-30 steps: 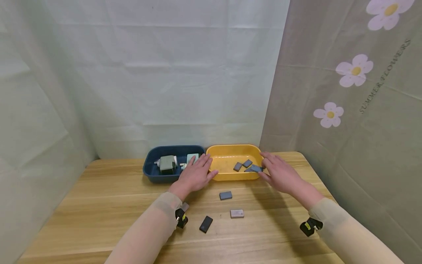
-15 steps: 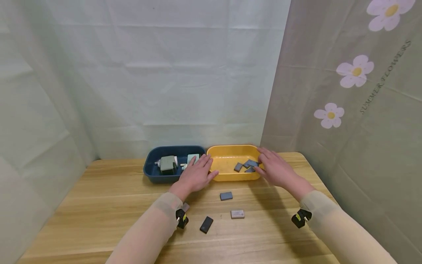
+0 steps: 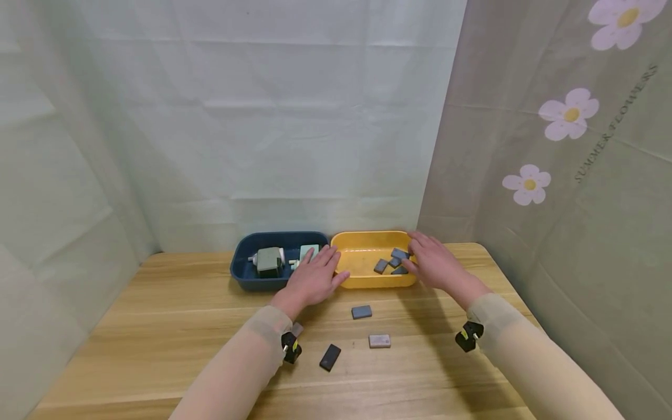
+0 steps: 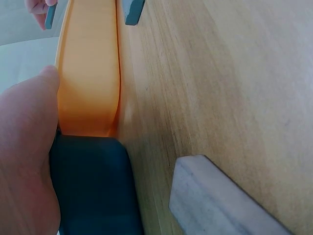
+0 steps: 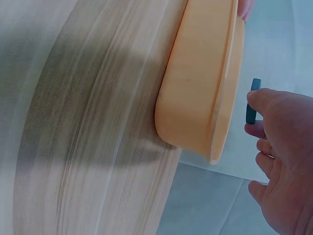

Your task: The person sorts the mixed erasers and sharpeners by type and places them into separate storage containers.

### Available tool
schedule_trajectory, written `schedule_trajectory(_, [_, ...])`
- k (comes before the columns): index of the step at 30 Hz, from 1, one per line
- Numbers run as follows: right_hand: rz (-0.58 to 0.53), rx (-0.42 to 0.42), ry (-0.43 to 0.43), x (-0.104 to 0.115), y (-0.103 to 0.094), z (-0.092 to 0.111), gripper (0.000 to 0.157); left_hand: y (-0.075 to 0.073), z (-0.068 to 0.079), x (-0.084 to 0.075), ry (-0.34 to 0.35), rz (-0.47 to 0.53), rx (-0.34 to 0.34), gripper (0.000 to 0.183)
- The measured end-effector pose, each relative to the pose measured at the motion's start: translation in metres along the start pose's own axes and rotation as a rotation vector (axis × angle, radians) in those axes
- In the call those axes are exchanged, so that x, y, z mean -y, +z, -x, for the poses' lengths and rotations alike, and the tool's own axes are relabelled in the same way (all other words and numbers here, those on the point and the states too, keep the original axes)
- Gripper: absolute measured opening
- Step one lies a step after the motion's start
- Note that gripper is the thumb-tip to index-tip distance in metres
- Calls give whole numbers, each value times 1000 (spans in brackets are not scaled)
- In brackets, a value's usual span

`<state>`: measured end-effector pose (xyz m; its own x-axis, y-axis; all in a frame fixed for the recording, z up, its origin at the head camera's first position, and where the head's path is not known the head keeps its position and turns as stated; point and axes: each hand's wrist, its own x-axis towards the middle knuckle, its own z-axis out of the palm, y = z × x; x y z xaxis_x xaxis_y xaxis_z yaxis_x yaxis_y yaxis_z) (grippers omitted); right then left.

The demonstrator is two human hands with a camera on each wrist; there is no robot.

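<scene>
In the head view my right hand (image 3: 437, 265) is above the right end of a yellow tray (image 3: 374, 282). It pinches a small blue-grey rectangular block (image 5: 253, 101) between thumb and finger, seen edge-on in the right wrist view. Several similar dark blocks (image 3: 381, 266) lie in the tray below. My left hand (image 3: 313, 279) rests with extended fingers where the yellow tray meets a dark blue tray (image 3: 257, 284). The left wrist view shows this hand (image 4: 27, 152) along both rims; most of its fingers are hidden there.
The blue tray holds a grey-green boxy item (image 3: 268, 261) and a pale green item (image 3: 308, 252), partly covered by my left fingers. On the wooden table lie a blue-grey block (image 3: 361, 312), a light grey block (image 3: 380, 341), a black block (image 3: 330, 357), and another beside my left wrist.
My right hand has shifted left and slightly up, carrying the pinched block further over the yellow tray. My left hand stays in place.
</scene>
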<state>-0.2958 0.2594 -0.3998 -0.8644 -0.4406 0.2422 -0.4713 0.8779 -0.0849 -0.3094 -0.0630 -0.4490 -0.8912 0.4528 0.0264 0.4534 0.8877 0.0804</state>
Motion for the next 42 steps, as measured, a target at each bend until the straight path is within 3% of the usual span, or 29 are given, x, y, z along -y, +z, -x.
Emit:
schedule_trajectory(27, [18, 84, 95, -1, 17, -33, 27, -1, -7, 3, 0, 18, 14, 79])
schedule_trajectory(42, [65, 121, 133, 0, 20, -62, 26, -4, -23, 20, 35, -4, 13, 79])
